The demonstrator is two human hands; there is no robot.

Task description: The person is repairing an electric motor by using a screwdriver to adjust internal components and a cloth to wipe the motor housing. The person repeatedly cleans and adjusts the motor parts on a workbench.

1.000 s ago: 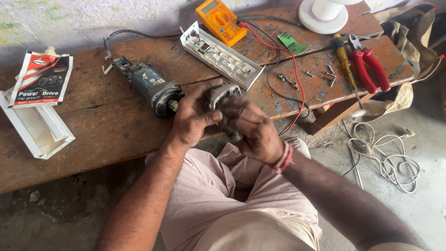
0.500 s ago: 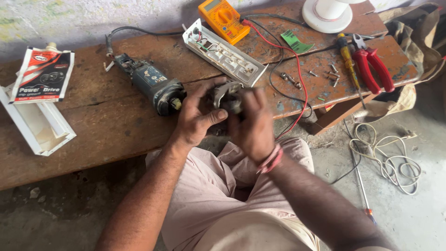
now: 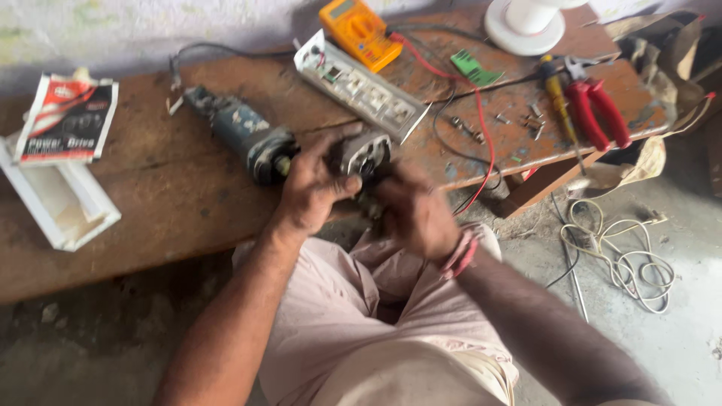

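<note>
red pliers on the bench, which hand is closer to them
Right. The right hand is on the grey metal housing, well left of the red pliers; the left hand grips the housing's far side, farther away.

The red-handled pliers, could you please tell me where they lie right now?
In the head view, the red-handled pliers lie at the wooden bench's far right end, beside a yellow-handled screwdriver, below the round white base.

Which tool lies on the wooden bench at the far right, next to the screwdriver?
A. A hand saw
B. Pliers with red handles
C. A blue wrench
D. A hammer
B: the pliers with red handles lie on the bench at the right, just beside the screwdriver.
</note>
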